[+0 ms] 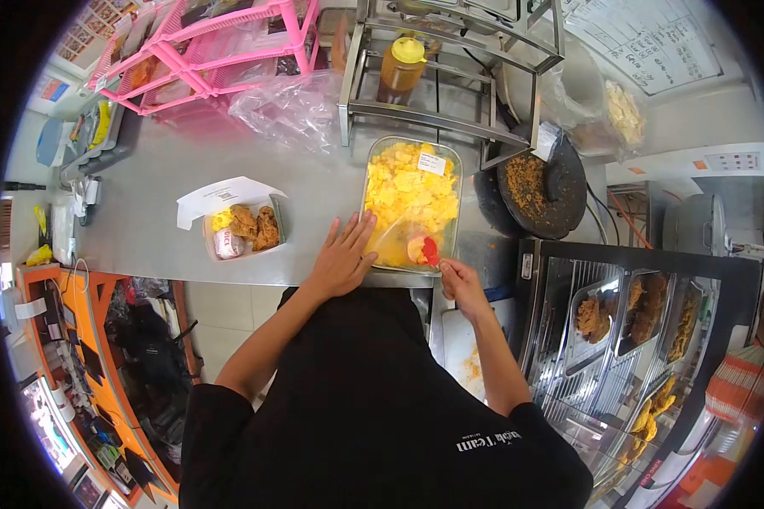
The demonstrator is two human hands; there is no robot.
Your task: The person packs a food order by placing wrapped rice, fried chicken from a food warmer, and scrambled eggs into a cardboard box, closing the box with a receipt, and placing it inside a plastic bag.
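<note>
A rectangular glass tray (460, 182) of yellow scrambled egg (407, 187) stands on the steel counter in front of me, a white label lying on the egg. Flat at the tray's near left edge is my left hand (342, 256), fingers extended and holding nothing. My right hand (461, 284) is closed round the handle of a red spoon (430, 249), whose head is in the tray's near right part with pale egg on it. Left of my left hand is an open paper box (270, 248) with fried chicken (244, 223), some egg and a white wrapped bundle (228, 243).
Behind the tray stands a metal rack (450, 114) with a yellow-capped sauce bottle (401, 69). A stone mortar (560, 191) with brown crumbs is to the right, above a glass cabinet (560, 297) of fried food. Pink baskets (204, 81) and a plastic bag (289, 110) are at back left.
</note>
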